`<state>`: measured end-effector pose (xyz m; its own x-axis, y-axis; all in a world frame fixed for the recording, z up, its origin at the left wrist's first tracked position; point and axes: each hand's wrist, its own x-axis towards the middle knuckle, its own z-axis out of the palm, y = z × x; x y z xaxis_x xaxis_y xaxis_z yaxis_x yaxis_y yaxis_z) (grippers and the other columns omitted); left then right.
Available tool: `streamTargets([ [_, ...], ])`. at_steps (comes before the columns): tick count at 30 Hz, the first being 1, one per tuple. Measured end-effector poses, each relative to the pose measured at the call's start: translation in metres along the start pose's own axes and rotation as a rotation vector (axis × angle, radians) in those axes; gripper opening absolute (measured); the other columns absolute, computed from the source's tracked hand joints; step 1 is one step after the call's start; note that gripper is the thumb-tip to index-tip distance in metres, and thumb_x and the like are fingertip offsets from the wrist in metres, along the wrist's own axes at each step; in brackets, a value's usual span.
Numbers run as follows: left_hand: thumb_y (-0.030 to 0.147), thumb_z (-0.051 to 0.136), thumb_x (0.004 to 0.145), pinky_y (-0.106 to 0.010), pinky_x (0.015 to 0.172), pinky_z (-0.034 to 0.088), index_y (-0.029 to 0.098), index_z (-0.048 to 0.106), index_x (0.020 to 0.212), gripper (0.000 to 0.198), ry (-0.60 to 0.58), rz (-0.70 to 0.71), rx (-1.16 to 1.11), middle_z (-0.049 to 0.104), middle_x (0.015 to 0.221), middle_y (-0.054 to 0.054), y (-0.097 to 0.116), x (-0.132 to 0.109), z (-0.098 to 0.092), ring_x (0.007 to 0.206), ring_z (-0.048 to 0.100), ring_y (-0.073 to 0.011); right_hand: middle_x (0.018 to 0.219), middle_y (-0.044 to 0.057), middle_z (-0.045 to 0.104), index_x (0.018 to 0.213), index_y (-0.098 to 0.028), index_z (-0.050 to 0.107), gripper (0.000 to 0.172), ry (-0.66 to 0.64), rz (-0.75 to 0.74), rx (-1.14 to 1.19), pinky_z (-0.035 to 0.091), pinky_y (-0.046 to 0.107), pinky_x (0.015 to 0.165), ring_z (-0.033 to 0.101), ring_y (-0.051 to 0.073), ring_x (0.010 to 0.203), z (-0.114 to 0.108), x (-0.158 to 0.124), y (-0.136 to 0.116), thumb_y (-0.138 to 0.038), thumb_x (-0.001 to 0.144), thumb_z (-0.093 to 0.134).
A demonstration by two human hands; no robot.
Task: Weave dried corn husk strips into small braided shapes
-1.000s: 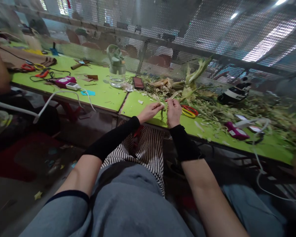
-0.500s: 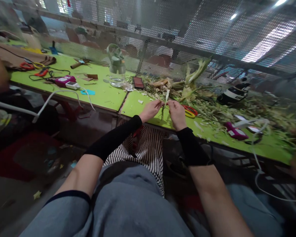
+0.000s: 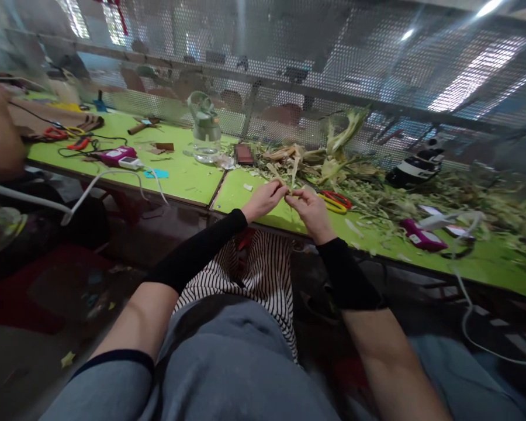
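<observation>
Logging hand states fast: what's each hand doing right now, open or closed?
Left hand: closed, pinching pale plant strips.
Right hand: closed, pinching the same pale plant strips.

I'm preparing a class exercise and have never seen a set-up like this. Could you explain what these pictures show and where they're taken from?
There is no machine here, only a person working with bare hands. All the pictures come from one camera worn on that person's head, looking forward and down, so the arms reach away from you.

The left hand and right hand meet above a green table, pinching a pale plant strip between them; the exact grip is too small to make out.

Behind and to the right lies a heap of leaves. Scissors with red and yellow handles lie beside the right hand. A clear and green bottle stands farther back, left of the heap.
</observation>
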<state>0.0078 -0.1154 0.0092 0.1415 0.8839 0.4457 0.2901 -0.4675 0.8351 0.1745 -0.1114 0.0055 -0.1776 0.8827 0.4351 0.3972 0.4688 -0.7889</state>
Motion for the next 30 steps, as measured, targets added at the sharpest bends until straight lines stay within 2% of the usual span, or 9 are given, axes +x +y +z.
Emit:
streamTargets([
  [3,0.018,0.051,0.101,-0.029,0.081,0.042,0.02,0.047,0.079,0.022,0.034,-0.044,-0.003,0.057,0.078,0.001,0.003,-0.003,0.0,0.077,0.053,-0.0136,0.058,-0.007,0.04,0.084,-0.023,0.063,0.044,0.009,-0.007,0.013,0.025,0.028,0.055,0.031,0.01,0.055,-0.001,-0.004,0.0,-0.062,0.071,0.08],
  [6,0.018,0.05,0.101,-0.029,0.08,0.042,0.021,0.045,0.074,0.028,0.01,-0.076,-0.004,0.055,0.072,0.002,0.006,-0.005,-0.001,0.072,0.052,-0.0121,0.056,-0.009,0.032,0.085,-0.024,0.062,0.041,0.029,-0.014,0.023,0.022,0.028,0.055,0.027,0.01,0.053,0.0,-0.009,0.001,-0.059,0.073,0.08],
  [10,0.017,0.049,0.101,-0.026,0.073,0.044,0.02,0.047,0.078,0.023,-0.026,-0.139,-0.1,0.06,0.073,0.002,0.012,-0.005,-0.002,0.063,0.052,-0.0093,0.059,-0.009,0.032,0.088,-0.024,0.061,0.045,0.059,-0.021,0.048,0.024,0.028,0.056,0.028,0.011,0.055,0.004,-0.012,0.003,-0.065,0.076,0.076],
  [14,0.017,0.048,0.102,-0.022,0.062,0.038,0.018,0.048,0.079,0.022,-0.015,-0.205,-0.165,0.057,0.074,0.003,0.019,-0.007,-0.003,0.059,0.044,-0.0062,0.062,-0.008,0.037,0.092,-0.024,0.059,0.048,0.061,-0.016,0.064,0.026,0.029,0.056,0.03,0.011,0.056,0.006,-0.013,0.003,-0.068,0.079,0.072],
  [19,0.024,0.053,0.102,-0.024,0.053,0.027,0.017,0.051,0.082,0.021,-0.159,-0.336,-0.271,0.044,0.069,0.006,0.022,-0.016,-0.003,0.054,0.033,-0.006,0.066,-0.006,0.041,0.097,-0.024,0.057,0.041,0.011,0.0,0.069,0.028,0.029,0.054,0.034,0.013,0.057,-0.006,-0.014,-0.001,-0.063,0.085,0.066],
  [23,0.02,0.065,0.095,-0.026,0.056,0.027,0.016,0.058,0.096,0.008,-0.155,-0.251,-0.233,0.038,0.063,0.008,0.015,-0.02,0.006,0.055,0.033,-0.0082,0.063,-0.007,0.041,0.101,-0.027,0.052,0.035,-0.041,0.005,0.086,0.029,0.03,0.054,0.035,0.014,0.055,-0.011,-0.016,-0.003,-0.057,0.088,0.063],
  [26,0.023,0.068,0.095,-0.027,0.059,0.03,0.015,0.062,0.106,0.015,-0.104,-0.111,-0.136,0.034,0.058,0.009,0.008,-0.02,0.012,0.056,0.036,-0.0109,0.059,-0.009,0.038,0.103,-0.028,0.047,0.036,-0.057,0.005,0.107,0.029,0.03,0.053,0.034,0.014,0.053,-0.01,-0.018,-0.004,-0.056,0.087,0.064],
  [28,0.027,0.068,0.095,-0.028,0.063,0.036,0.015,0.064,0.099,0.013,-0.107,-0.052,-0.096,0.041,0.06,0.008,0.003,-0.021,0.013,0.059,0.042,-0.0113,0.057,-0.01,0.038,0.105,-0.028,0.045,0.04,-0.067,0.011,0.121,0.027,0.03,0.052,0.032,0.013,0.051,-0.008,-0.018,-0.005,-0.056,0.085,0.066],
  [30,0.03,0.065,0.097,-0.028,0.068,0.041,0.015,0.062,0.09,0.017,-0.165,-0.054,-0.115,0.051,0.064,0.005,0.0,-0.022,0.013,0.062,0.049,-0.0111,0.056,-0.011,0.038,0.107,-0.028,0.044,0.043,-0.076,0.018,0.131,0.025,0.029,0.051,0.03,0.013,0.049,-0.008,-0.02,-0.008,-0.056,0.084,0.067],
])
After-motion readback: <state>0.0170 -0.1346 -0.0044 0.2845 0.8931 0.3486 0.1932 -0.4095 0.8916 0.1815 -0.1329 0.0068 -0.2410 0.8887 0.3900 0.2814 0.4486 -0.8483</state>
